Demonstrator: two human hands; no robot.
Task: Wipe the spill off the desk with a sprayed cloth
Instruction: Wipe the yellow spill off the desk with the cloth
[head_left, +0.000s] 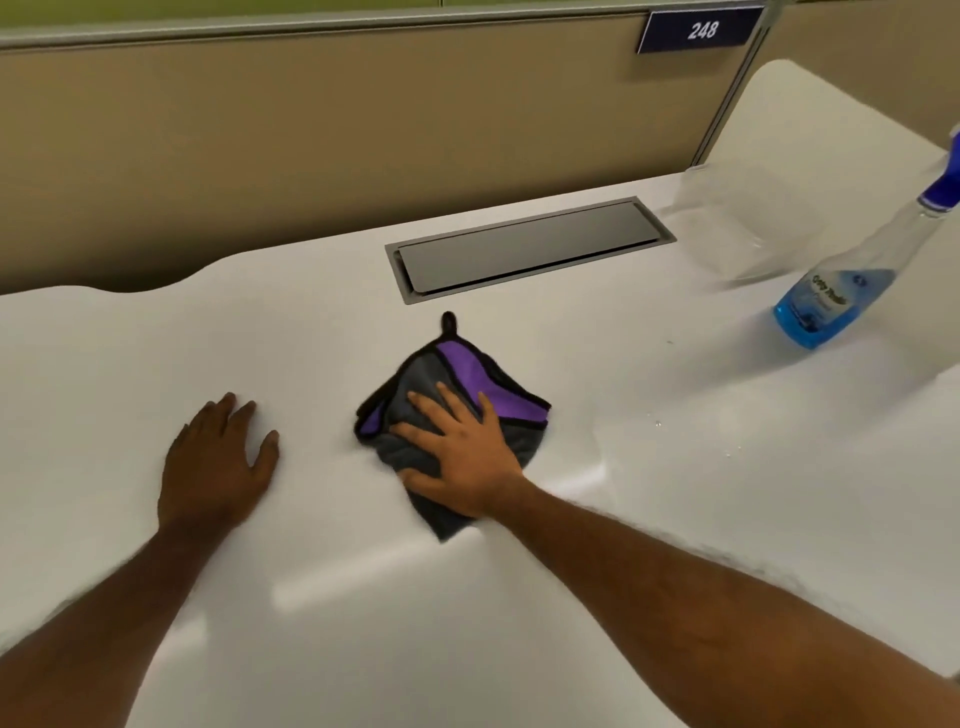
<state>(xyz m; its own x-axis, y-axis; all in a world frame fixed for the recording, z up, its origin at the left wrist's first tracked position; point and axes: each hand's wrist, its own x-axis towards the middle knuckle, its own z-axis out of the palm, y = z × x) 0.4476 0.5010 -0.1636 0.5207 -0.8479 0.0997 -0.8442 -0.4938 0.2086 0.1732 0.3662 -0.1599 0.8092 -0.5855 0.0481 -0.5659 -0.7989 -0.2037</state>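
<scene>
A crumpled grey and purple cloth (470, 371) with a black hanging loop lies on the white desk (623, 415) near the middle. My right hand (460, 449) presses flat on the cloth with its fingers spread. To its left, my left hand (215, 462) rests palm down on the bare desk, holding nothing. A few small droplets (658, 423) glint on the desk to the right of the cloth. The spray bottle (852, 275), clear with blue liquid and a blue nozzle, stands at the far right.
A grey cable hatch (530, 247) is set into the desk behind the cloth. A clear plastic container (727, 223) sits at the back right, next to the bottle. A tan partition (311, 130) with a "248" sign (701, 30) closes off the back.
</scene>
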